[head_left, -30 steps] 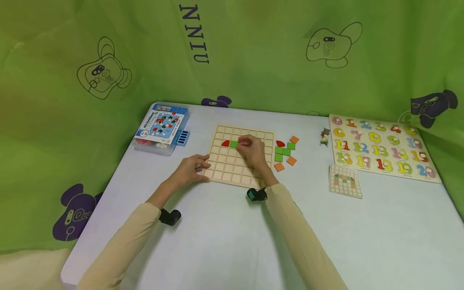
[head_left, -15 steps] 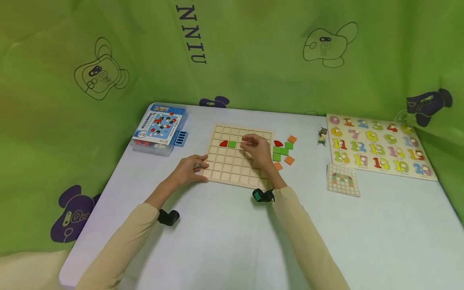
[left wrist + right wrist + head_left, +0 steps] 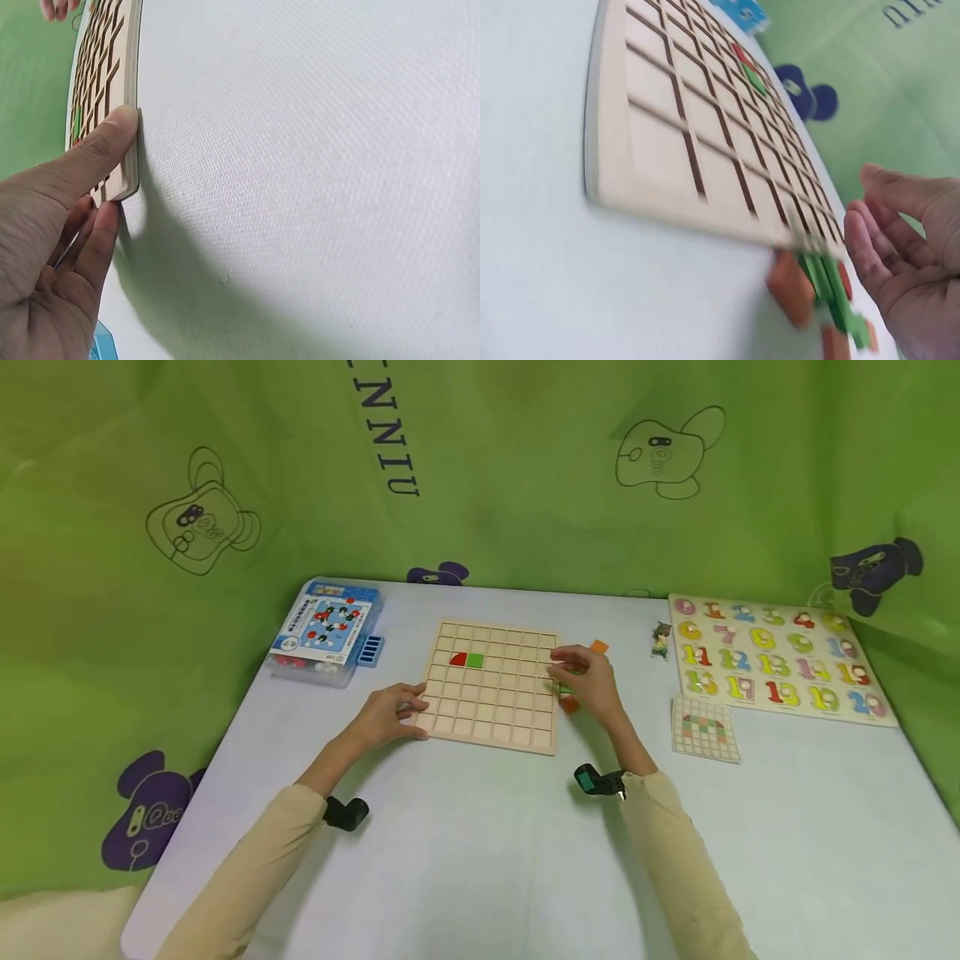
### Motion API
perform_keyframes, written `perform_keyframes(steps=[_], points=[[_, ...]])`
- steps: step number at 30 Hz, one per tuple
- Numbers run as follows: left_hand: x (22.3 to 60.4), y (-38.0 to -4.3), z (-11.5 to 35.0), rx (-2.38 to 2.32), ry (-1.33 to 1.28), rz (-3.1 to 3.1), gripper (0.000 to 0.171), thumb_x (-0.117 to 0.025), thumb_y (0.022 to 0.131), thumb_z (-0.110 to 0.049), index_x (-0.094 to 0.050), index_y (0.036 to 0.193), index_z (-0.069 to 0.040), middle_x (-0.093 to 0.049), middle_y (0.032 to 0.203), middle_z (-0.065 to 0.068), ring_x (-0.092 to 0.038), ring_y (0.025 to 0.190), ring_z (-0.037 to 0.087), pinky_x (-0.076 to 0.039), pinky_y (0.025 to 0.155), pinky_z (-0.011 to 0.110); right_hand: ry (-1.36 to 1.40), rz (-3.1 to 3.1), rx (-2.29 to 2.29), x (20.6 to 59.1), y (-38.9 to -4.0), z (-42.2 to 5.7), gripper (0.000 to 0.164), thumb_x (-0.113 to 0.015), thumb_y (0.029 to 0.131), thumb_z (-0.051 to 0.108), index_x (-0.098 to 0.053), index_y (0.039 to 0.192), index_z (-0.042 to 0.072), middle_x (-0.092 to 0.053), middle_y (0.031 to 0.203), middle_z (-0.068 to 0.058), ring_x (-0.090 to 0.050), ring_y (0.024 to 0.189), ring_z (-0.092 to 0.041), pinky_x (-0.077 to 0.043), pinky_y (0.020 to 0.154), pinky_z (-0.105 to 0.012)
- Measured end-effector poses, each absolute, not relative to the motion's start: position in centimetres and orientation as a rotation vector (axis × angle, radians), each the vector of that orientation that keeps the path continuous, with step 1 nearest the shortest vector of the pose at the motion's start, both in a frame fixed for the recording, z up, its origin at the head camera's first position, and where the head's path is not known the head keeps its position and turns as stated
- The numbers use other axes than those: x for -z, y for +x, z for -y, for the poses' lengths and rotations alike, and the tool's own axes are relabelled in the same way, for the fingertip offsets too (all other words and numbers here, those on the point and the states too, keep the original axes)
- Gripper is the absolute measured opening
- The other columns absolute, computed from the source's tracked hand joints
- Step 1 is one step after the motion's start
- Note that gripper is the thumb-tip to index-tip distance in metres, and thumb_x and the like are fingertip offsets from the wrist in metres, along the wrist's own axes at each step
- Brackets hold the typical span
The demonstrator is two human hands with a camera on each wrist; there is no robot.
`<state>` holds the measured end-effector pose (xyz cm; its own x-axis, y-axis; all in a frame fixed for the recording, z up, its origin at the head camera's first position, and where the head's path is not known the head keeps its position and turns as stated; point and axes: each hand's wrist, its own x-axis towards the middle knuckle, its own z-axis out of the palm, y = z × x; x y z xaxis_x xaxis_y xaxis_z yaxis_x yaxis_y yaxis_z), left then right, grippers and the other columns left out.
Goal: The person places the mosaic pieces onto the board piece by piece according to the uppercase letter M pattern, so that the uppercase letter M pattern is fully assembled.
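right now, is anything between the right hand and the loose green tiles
Nothing visible: the right hand hangs near the loose green tiles, and a red piece and orange tiles lie beside them.

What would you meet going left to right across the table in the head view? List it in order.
Molecule-picture case, left grip, wooden grid board (on it: red piece, then green square), right grip, small figure, number puzzle.

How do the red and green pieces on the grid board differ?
The red piece has a curved edge, while the green piece is square. From the head view, the red piece sits left, the green piece right. Both lie side by side in one row of the grid board.
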<state>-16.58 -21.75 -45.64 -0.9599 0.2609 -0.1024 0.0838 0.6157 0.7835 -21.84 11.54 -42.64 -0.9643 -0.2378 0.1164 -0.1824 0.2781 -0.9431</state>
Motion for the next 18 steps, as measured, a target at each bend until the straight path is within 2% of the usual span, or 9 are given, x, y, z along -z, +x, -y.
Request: perform_keyframes(steps=[8,11,13,18], points=[[45.4,-16.4,22.0,-1.261,0.28,-2.637,0.043,-0.084,0.068,0.003,-0.066,0.105,0.011,-0.046,0.141,0.019,-0.044,0.129,0.035,-0.052,0.095,0.031,-0.273,-2.577,1.861,43.3,-22.1,-16.1,0.029,-0.063,0.088,-0.007,-0.058,0.115,-0.017,-0.058,0.115,-0.036,-0.059,0.097,-0.038,-0.053,0.074,-0.011],[45.5,-16.4,22.1,-1.282,0.285,-2.629,0.042,-0.084,0.067,0.003,-0.066,0.105,0.011,-0.047,0.141,0.02,-0.044,0.129,0.036,-0.052,0.095,0.031,-0.201,-2.642,1.872,43.9,-23.1,-17.8,0.028,-0.064,0.087,-0.008,-0.059,0.113,-0.018,-0.059,0.113,-0.037,-0.061,0.09,-0.028,-0.05,0.07,-0.008],[45.6,-16.4,22.1,-1.29,0.299,-2.62,0.043,-0.083,0.068,0.003,-0.065,0.106,0.011,-0.046,0.141,0.02,-0.044,0.129,0.036,-0.052,0.095,0.031,-0.17,-2.652,1.848,44.4,-23.8,-19.0,0.029,-0.065,0.087,-0.005,-0.06,0.114,-0.016,-0.059,0.112,-0.036,-0.062,0.086,-0.017,-0.05,0.068,-0.006],[45.6,-16.5,22.0,-1.29,0.308,-2.608,0.044,-0.083,0.068,0.002,-0.065,0.108,0.011,-0.045,0.143,0.019,-0.043,0.13,0.036,-0.051,0.096,0.03,-0.216,-2.582,1.743,46.6,-24.4,-21.1,0.032,-0.068,0.089,0.003,-0.06,0.116,-0.011,-0.061,0.112,-0.032,-0.061,0.081,0.002,-0.051,0.069,-0.006]])
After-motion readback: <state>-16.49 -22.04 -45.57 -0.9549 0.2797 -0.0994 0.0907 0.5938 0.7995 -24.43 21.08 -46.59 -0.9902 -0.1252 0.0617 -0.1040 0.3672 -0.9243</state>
